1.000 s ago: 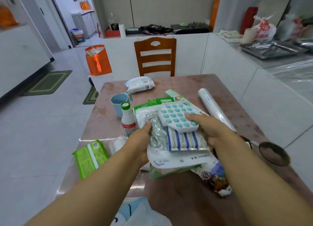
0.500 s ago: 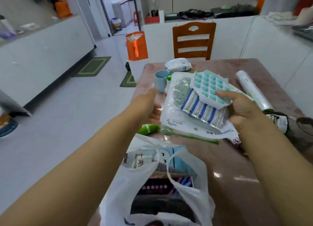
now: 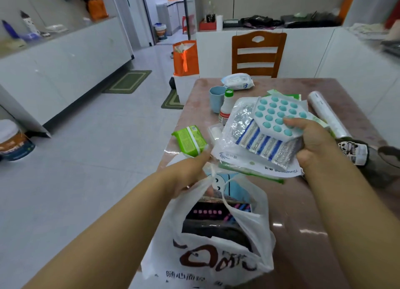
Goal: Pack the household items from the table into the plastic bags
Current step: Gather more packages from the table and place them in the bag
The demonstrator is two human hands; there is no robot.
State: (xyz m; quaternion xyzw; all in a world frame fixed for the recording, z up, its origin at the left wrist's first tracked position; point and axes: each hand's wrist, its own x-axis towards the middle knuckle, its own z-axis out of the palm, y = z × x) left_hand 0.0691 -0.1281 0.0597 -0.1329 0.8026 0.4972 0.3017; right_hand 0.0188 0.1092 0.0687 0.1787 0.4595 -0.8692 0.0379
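Observation:
My right hand (image 3: 311,143) grips a stack of flat packets (image 3: 257,145) held just above the table: a white tray with teal bumps (image 3: 279,115) on top, a clear pack of blue-striped cloths under it, then white and green pouches. My left hand (image 3: 190,169) is closed on the handle of a white plastic bag (image 3: 216,252) at the table's near edge. The bag's mouth gapes, with dark packs inside. The stack hangs just beyond the bag's mouth.
On the brown table (image 3: 303,213) lie a green wipes pack (image 3: 189,140), a white bottle with a green cap (image 3: 226,106), a blue cup (image 3: 216,98), a white wipes pack (image 3: 237,81), a film roll (image 3: 326,113) and a dark panda-labelled packet (image 3: 355,151). A wooden chair (image 3: 258,52) stands behind.
Both hands lifted the stack off the table and brought it toward me. My left hand let go of the stack and dropped to take the bag's handle.

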